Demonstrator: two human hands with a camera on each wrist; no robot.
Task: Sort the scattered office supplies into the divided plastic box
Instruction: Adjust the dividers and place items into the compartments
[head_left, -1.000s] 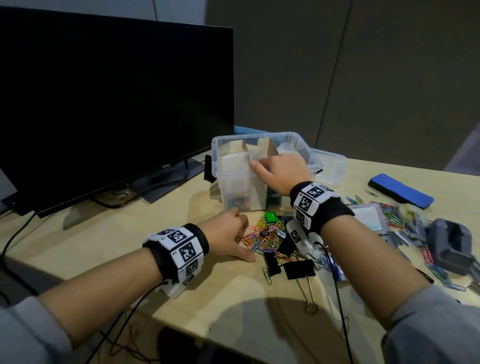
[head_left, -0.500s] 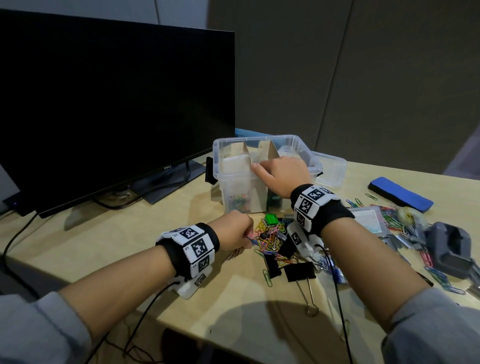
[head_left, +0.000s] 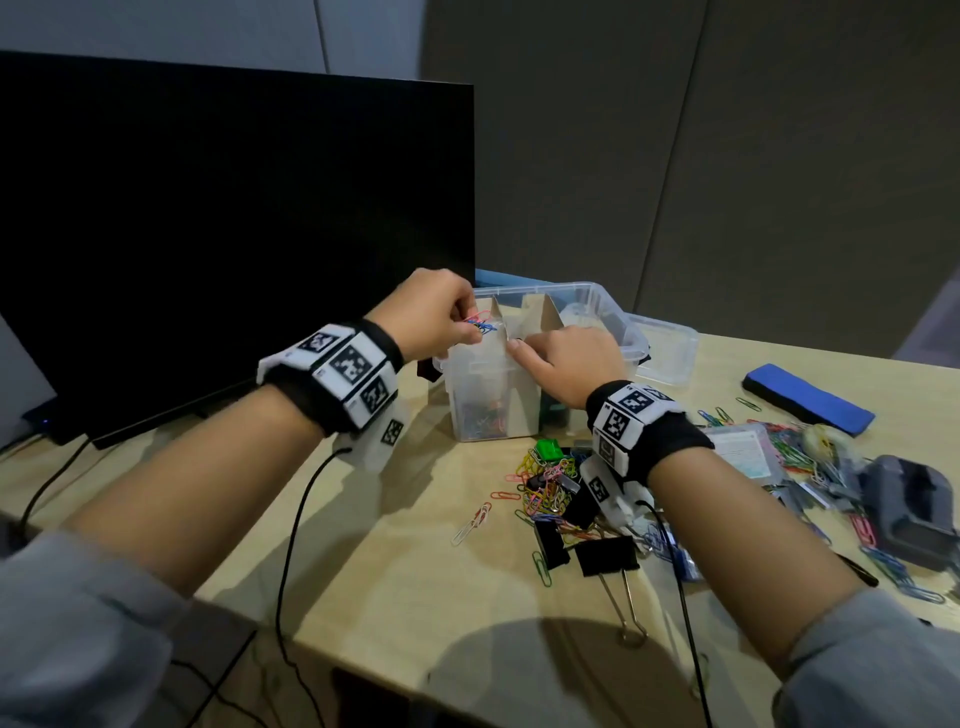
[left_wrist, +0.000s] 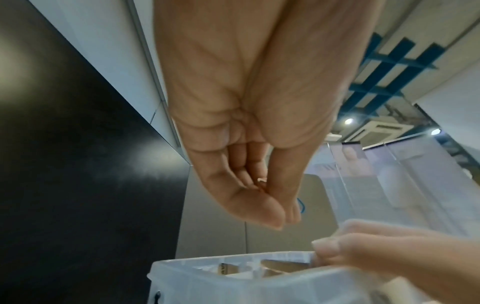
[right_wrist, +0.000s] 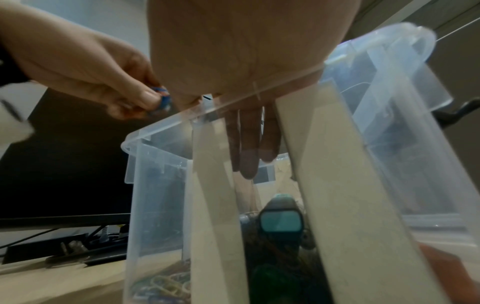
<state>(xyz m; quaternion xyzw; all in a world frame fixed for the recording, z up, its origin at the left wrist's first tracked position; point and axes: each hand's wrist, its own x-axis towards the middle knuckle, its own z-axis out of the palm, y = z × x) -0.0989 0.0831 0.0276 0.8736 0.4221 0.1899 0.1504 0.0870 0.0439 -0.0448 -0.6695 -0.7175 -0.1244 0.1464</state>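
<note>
Left hand is pinching a few colored paper clips right above the box's leftmost section, which already has clips at the bottom. Right hand rests on the box's front rim, fingers straight down inside the middle section. More clips lie loose on the desk just in front.

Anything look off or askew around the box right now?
The cardboard dividers inside the plastic box lean rather than stand upright; the right hand rests fingers between them. A few paper clips lie apart from the main pile.
</note>
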